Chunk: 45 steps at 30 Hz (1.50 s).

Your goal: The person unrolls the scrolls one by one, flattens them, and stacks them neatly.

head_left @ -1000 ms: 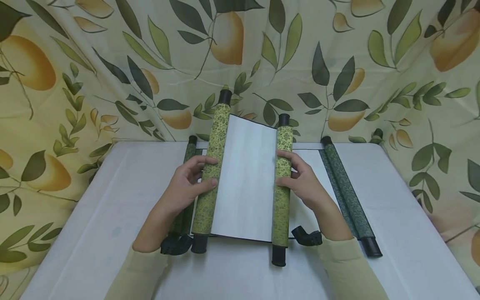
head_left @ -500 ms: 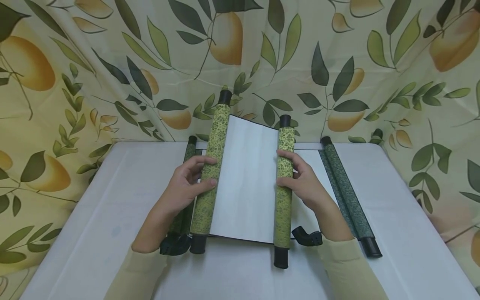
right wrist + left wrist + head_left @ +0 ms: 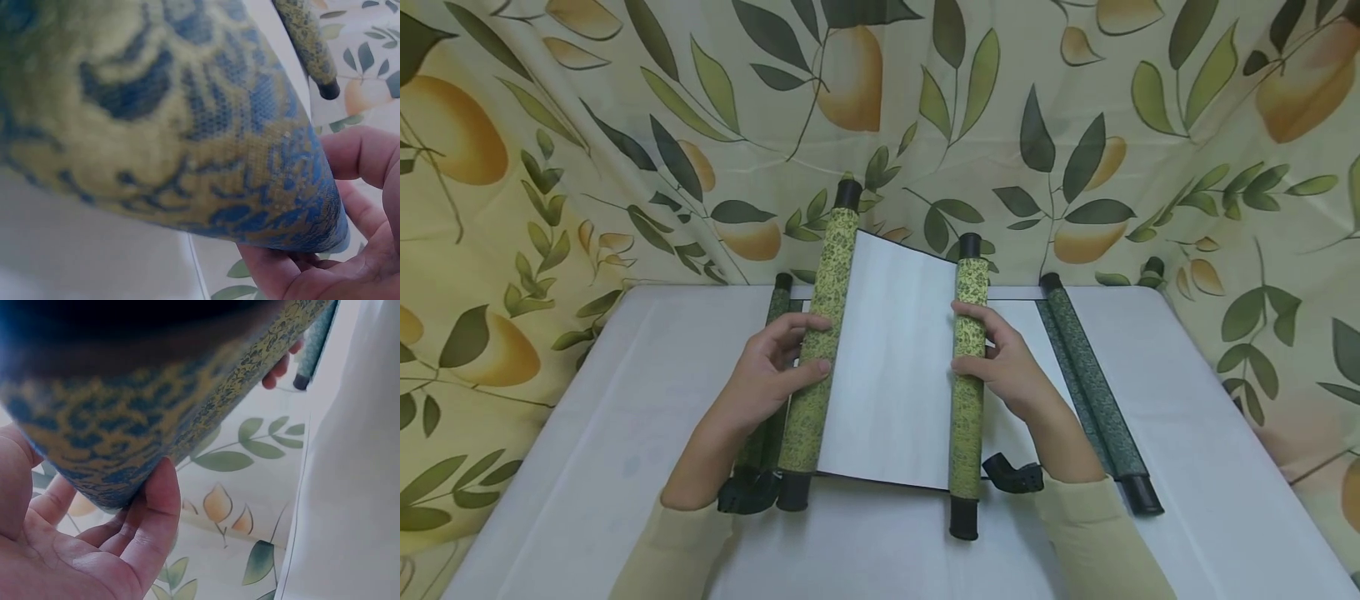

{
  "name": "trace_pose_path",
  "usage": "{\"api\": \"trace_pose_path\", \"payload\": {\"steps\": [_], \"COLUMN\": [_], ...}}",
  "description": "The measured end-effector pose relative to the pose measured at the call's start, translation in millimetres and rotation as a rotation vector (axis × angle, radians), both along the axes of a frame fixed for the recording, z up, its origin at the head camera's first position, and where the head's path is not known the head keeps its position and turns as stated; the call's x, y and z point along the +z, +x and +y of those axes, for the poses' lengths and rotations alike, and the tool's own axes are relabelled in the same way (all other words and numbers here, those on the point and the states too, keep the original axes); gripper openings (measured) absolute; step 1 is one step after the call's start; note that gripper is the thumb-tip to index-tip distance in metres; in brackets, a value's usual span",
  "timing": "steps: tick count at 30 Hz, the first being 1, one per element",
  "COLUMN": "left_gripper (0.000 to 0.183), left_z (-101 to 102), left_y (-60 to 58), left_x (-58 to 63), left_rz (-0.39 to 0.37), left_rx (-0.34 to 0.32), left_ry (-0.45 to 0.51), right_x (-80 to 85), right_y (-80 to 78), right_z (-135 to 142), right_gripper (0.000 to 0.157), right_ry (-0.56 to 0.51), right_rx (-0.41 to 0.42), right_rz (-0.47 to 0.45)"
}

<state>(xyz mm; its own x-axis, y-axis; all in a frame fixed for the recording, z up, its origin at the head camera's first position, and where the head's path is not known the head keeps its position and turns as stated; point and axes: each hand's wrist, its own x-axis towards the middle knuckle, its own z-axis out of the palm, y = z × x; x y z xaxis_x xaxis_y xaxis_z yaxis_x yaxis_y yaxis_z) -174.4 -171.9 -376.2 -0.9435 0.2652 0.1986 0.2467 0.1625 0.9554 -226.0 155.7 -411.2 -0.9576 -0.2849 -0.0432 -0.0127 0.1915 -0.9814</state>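
Note:
A partly unrolled hanging scroll with yellow-green patterned rolls and black end knobs is held up above the table, its blank white sheet point(image 3: 891, 358) showing between the rolls. My left hand point(image 3: 771, 362) grips the left roll point(image 3: 820, 333) with thumb in front and fingers round it. Likewise, my right hand point(image 3: 1000, 358) grips the right roll point(image 3: 967, 433), which sits a little lower. In the left wrist view the patterned roll point(image 3: 119, 431) lies between thumb and fingers; the right wrist view shows the other roll point(image 3: 206, 144) in the fingers.
Behind the held scroll, a second, dark green scroll point(image 3: 1093, 383) lies unrolled on the white-covered table point(image 3: 1195, 433), its left roll point(image 3: 780, 300) partly hidden. A black strap-like piece point(image 3: 1013, 473) is at each wrist. Fruit-and-leaf patterned cloth point(image 3: 925, 100) hangs behind the table.
The two rolls have moved slightly apart: the left one a little leftward, the right one slightly down. Slightly more white sheet shows between them. Both hands keep their grip.

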Motion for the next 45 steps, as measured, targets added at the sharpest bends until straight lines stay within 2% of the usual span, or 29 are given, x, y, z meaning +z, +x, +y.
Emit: {"api": "trace_pose_path", "payload": {"steps": [6,15,45], "left_gripper": [0.045,0.045,0.046], "left_z": [1.0,-1.6,-4.9], "left_y": [1.1,3.2,3.1], "left_x": [0.9,3.4,4.7], "left_rz": [-0.007,-0.034,-0.007], "left_rx": [0.003,0.031,0.029], "left_ry": [-0.012,-0.012,0.008], "right_x": [-0.3,0.9,4.3], "right_y": [0.6,-1.1,-2.8], "right_z": [2.1,3.6,7.9], "right_gripper": [0.076,0.076,0.071], "right_ry": [0.004,0.018,0.02], "right_rx": [0.001,-0.031,-0.071], "right_rz": [-0.02,0.003,0.0]}}
